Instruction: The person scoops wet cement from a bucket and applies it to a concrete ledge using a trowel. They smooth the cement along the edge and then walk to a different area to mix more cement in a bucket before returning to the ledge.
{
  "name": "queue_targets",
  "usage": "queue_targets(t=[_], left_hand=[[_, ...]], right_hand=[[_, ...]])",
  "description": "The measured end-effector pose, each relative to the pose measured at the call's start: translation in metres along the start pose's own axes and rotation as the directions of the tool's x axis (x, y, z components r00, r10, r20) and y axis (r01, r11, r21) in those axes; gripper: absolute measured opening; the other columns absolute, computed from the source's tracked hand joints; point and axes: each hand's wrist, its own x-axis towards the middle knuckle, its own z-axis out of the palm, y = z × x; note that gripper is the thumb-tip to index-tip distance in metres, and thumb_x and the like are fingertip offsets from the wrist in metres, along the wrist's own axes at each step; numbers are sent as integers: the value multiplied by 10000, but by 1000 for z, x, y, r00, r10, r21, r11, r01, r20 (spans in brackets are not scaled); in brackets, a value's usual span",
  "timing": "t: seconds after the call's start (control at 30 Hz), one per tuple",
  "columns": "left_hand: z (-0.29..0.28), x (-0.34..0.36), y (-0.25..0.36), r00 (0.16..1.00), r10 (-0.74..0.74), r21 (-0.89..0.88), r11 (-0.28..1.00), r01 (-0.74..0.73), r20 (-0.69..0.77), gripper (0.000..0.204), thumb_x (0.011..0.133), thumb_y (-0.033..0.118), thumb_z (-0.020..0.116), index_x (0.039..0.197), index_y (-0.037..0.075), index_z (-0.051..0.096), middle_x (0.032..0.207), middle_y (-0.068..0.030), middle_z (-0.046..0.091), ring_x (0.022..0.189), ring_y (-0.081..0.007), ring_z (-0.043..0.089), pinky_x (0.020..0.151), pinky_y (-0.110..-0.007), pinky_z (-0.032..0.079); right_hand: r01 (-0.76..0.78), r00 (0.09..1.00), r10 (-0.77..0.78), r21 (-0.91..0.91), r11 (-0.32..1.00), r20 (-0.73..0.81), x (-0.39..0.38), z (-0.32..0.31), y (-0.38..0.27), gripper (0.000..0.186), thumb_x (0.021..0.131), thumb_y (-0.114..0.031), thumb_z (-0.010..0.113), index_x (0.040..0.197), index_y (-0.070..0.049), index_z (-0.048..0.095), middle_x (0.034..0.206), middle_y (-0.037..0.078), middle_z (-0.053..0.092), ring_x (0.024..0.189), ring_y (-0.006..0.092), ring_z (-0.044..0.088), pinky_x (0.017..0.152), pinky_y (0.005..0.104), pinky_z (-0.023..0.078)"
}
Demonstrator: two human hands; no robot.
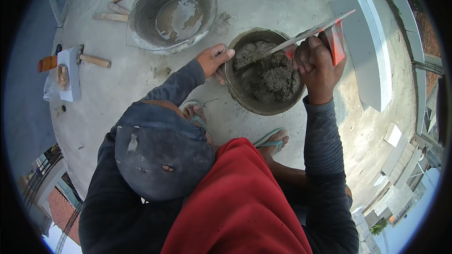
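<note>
A round bucket (301,98) of wet grey mortar (278,81) stands on the concrete floor in front of my feet. My left hand (214,61) is closed on its left rim, thumb on top and the other fingers partly hidden against the outer wall. In my right hand (321,68), fingers wrapped around the red handle, is a plastering trowel (313,30). Its long flat blade slants over the bucket's far right rim, the lower end dipping to the mortar. Mortar smears cover the bucket's inner wall.
Beyond the bucket, to the left, sits a large tub (136,21) with murky water. Wood strips (110,17) lie beside it. Farther left are a hammer (95,61) and a white block (70,82). Large pale blocks (374,49) stand at right.
</note>
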Motion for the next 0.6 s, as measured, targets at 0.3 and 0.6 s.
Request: queue_targets(t=[0.3,0.6], left_hand=[[3,5,-8,1000,24,-59,998,-23,17,410,1028,486,528,969,82,510,814,-75,618,608,-185,678,542,-321,614],[5,6,4,999,-40,-28,999,41,32,411,1010,464,574,1000,56,524,820,-86,617,647,-206,685,582,-339,621]], right_hand=[[-186,905,298,-348,919,304,-12,-35,64,123,842,-78,613,771,21,623,632,47,617,517,114,566,491,288,453],[86,987,-118,-262,961,-106,7,15,71,187,889,-106,609,766,34,611,581,35,560,474,120,507,474,294,413]])
